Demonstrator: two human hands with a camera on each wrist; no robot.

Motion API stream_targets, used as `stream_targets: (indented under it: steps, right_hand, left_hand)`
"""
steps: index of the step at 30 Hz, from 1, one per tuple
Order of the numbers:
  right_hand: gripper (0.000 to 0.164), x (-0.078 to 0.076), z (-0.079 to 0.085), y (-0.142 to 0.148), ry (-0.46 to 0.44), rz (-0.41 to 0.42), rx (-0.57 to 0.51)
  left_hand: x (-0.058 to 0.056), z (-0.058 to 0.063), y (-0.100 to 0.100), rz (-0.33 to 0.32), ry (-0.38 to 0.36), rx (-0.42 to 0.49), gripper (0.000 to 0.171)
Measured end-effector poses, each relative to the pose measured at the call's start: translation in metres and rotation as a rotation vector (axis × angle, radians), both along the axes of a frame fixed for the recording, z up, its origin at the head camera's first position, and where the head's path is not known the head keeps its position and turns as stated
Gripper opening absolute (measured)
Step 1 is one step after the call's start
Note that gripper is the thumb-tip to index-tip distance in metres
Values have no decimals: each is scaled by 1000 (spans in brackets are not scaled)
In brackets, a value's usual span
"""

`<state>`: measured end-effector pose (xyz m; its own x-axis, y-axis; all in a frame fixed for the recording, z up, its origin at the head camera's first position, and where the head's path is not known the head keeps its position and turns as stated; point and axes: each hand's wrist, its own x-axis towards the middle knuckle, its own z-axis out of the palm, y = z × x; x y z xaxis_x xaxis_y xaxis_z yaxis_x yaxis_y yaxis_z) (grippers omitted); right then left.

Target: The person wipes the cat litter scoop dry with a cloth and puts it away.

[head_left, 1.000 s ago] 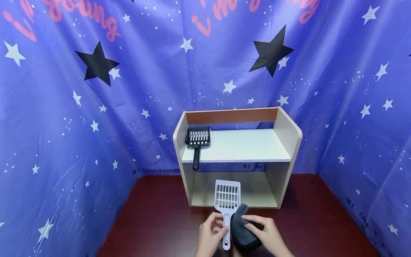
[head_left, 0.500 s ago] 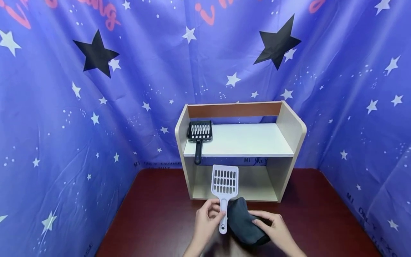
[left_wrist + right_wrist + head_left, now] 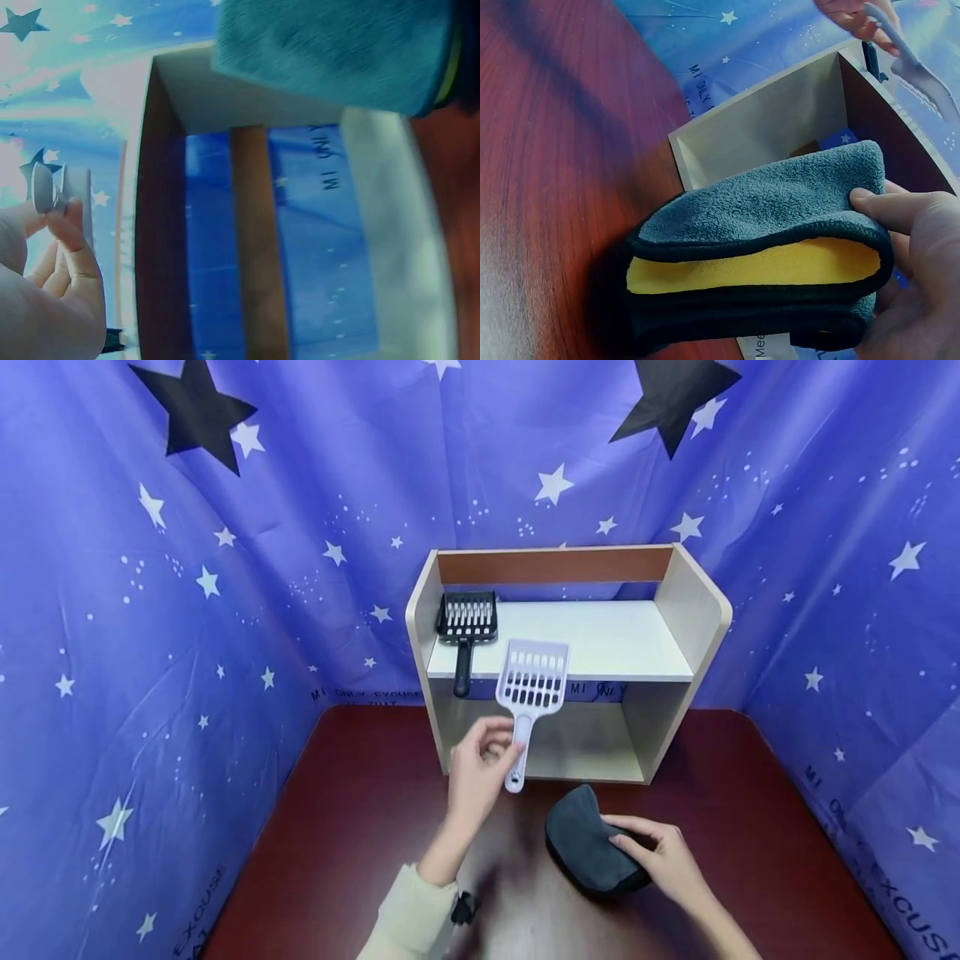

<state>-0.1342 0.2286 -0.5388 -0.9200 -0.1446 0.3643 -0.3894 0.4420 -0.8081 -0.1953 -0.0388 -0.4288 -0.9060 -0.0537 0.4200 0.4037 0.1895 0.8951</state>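
My left hand (image 3: 477, 768) pinches the handle of a pale lavender litter scoop (image 3: 522, 720), whose slotted head is raised in front of the shelf's upper board. My right hand (image 3: 663, 856) grips a folded towel (image 3: 592, 839) over the table's front part. In the right wrist view the towel (image 3: 772, 199) shows dark grey plush outside, a yellow inner side and black edging, with the thumb on top. A black litter scoop (image 3: 467, 620) lies at the left end of the upper board, its handle jutting over the front edge.
A two-level wooden shelf (image 3: 701, 635) with a white upper board (image 3: 592, 639) stands at the back of the dark red table (image 3: 360, 827). Starry blue curtains (image 3: 337, 468) enclose the back and sides. A small black object (image 3: 465, 907) shows beside my left sleeve.
The lavender scoop in my left hand has risen towards the upper board, away from the towel. My right hand has shifted right with the towel. The head view has tilted down.
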Motion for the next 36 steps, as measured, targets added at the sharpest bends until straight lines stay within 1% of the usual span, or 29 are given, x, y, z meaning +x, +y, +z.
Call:
stream_targets:
  steps: [3, 5, 7, 10, 14, 20, 24, 27, 30, 36]
  right_hand:
    - [26, -3, 0, 4, -8, -8, -6]
    - [25, 0, -3, 6, -18, -7, -9]
    - [25, 4, -8, 7, -25, -6, 0]
    - [25, 9, -13, 8, -42, -11, 2]
    - [25, 9, -15, 9, -51, -15, -6]
    - [25, 3, -14, 11, -43, -9, -23]
    - [25, -1, -15, 12, -51, -18, -26]
    - [25, -3, -15, 12, -58, -17, -39]
    - [25, -3, -17, 13, -55, -13, -45]
    - [25, -4, -17, 13, -46, -15, -38]
  left_hand:
    - [-16, 19, 5, 35, 64, -52, 19]
    - [-24, 27, 7, 61, 75, -93, 15]
    - [-30, 31, 9, 80, 60, -117, 11]
    - [-37, 33, 11, 96, 36, -145, 7]
    - [-47, 35, 14, 108, 12, -163, 12]
    - [-63, 41, 20, 70, -56, -148, 24]
    - [-72, 46, 23, 62, -75, -158, 28]
    - [-78, 49, 23, 57, -76, -172, 30]
    - [-82, 50, 23, 43, -73, -169, 35]
    - [-87, 51, 25, -9, -102, -185, 55]
